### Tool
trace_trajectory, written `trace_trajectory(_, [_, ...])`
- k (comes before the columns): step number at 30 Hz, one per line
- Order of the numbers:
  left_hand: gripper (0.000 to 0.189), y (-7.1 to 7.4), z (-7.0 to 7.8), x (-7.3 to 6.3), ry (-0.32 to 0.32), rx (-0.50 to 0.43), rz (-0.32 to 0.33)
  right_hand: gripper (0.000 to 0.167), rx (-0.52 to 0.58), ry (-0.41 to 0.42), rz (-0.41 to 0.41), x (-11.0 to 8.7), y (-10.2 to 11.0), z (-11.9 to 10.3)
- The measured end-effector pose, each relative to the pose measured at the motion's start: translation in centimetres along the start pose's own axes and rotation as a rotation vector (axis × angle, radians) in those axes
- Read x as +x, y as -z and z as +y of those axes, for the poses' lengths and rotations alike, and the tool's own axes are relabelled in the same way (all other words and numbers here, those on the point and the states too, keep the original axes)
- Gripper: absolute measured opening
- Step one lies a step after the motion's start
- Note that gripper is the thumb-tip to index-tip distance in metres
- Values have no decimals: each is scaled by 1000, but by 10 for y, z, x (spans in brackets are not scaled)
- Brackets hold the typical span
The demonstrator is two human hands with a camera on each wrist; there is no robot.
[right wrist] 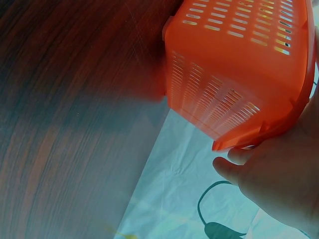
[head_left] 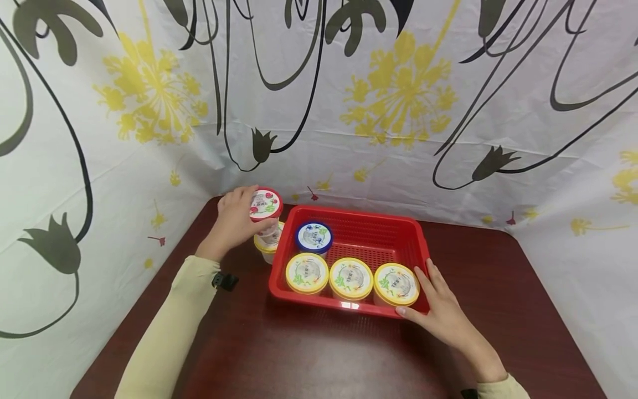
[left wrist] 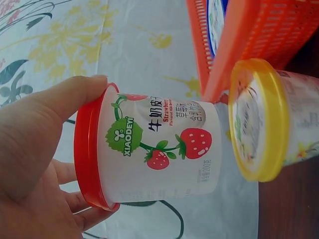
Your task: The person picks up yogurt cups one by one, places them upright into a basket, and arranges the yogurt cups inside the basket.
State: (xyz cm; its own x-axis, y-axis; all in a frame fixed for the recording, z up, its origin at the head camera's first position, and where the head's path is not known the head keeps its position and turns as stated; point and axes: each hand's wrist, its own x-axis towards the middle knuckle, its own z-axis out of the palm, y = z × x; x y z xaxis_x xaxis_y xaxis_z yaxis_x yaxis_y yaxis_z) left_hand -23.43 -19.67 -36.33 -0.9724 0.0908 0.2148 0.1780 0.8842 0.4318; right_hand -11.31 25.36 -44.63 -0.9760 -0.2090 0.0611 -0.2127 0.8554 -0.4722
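Observation:
My left hand [head_left: 235, 221] grips a white strawberry yogurt tub [left wrist: 159, 144] around its red lid [head_left: 266, 203], thumb on one side and fingers on the other. Its printed side faces the left wrist camera. Just below it, a yellow-lidded tub [left wrist: 259, 119] stands on the table outside the basket, partly hidden in the head view. My right hand [head_left: 446, 310] holds the front right corner of a red plastic basket [head_left: 369, 213], thumb at the front rim and fingers along the right side. Inside, three yellow-lidded tubs [head_left: 351, 279] line the front, with a blue-lidded tub [head_left: 314, 237] behind the left one.
The basket sits on a dark red-brown wooden table [head_left: 319, 354]. Behind and beside the table hangs a white cloth [head_left: 309, 111] with yellow and dark plant prints. The basket's slotted wall [right wrist: 214, 94] shows in the right wrist view.

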Motion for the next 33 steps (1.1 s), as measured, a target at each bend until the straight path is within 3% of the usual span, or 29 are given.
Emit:
trace_trajectory(9, [97,-4,18,14,-50,10,-17,106,-9,-8,-5,0,-1,1])
trace_trajectory(20, [94,-11,39,23,-63,-14,-39,106,-7,-13,-11,0,0,1])
trace_trajectory(33, [95,-29,65,32,-122,-2,-105,106,1,-16,-13,-1,1,0])
